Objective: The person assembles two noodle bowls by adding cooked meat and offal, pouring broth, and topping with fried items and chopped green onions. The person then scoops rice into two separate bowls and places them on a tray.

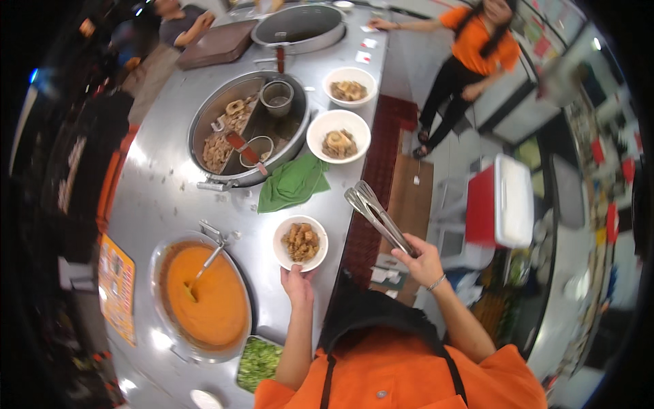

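Note:
My left hand (298, 288) grips the near rim of a white bowl (278, 249) that holds brown chunks of food (302, 242). The thumb and fingers are partly hidden by the bowl. Off the right edge of the counter, my right hand (422, 262) is closed round metal tongs (383, 223). Their tips point up and to the left, and nothing shows between them. Farther along the counter edge stand two more white bowls (317, 147) (330, 80) with brown food in them. A green cloth (293, 184) lies between these and the bowl in my left hand.
A divided round pot (197, 116) with meat and strainers is sunk in the steel counter (146, 177). Nearer are an orange sauce pot (208, 293) with a ladle and a tray of chopped greens (257, 365). A person in orange (480, 41) stands beyond; a red cooler (480, 208) is right.

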Demonstrator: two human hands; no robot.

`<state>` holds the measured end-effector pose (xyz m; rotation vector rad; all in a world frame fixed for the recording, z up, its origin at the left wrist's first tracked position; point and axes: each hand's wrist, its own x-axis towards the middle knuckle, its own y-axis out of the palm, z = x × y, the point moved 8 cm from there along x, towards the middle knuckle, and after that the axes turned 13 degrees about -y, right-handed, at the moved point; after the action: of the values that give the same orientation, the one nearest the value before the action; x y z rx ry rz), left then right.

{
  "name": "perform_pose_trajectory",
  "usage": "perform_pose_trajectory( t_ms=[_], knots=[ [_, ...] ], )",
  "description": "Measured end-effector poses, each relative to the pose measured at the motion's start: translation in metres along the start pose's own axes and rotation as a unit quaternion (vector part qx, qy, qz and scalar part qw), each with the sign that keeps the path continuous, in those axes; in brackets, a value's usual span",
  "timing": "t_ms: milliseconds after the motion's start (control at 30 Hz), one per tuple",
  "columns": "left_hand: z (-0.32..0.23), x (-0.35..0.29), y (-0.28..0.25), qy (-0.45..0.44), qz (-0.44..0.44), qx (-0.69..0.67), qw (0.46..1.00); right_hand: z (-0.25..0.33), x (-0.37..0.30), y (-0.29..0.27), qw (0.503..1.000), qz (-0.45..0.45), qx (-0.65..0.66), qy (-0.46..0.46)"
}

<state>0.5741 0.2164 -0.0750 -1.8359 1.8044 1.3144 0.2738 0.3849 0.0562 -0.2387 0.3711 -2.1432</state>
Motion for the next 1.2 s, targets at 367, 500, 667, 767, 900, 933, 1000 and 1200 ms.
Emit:
perform_pose_trajectory(
  t_ms=[367, 500, 667, 767, 900, 933, 1000, 1200],
  knots=[
    [0.059, -0.028, 0.105, -0.267, 0.220, 0.077, 0.935, 0.091, 0.330, 0.146, 0.939, 0.236, -0.148, -0.200],
    [0.069, 0.009, 0.169, -0.181, 0.246, 0.199, 0.931, 0.123, 0.438, 0.315, 0.880, 0.367, -0.223, -0.202],
    [0.090, 0.092, 0.280, -0.145, 0.340, 0.217, 0.903, 0.147, 0.517, 0.355, 0.877, 0.347, -0.185, -0.274],
    [0.083, 0.116, 0.330, -0.150, 0.271, 0.137, 0.941, 0.196, 0.432, 0.287, 0.803, 0.399, 0.060, -0.439],
    [0.067, 0.155, 0.414, -0.168, 0.252, 0.054, 0.952, 0.136, 0.424, 0.145, 0.690, 0.636, 0.202, -0.280],
    [0.065, 0.166, 0.435, -0.179, 0.250, 0.035, 0.951, 0.110, 0.437, 0.116, 0.693, 0.655, 0.185, -0.238],
    [0.061, 0.186, 0.469, -0.195, 0.235, -0.017, 0.952, 0.071, 0.475, 0.066, 0.715, 0.668, 0.149, -0.140],
    [0.055, 0.237, 0.518, -0.229, 0.047, -0.196, 0.952, 0.018, 0.661, -0.049, 0.911, 0.376, 0.038, -0.163]
  ],
)
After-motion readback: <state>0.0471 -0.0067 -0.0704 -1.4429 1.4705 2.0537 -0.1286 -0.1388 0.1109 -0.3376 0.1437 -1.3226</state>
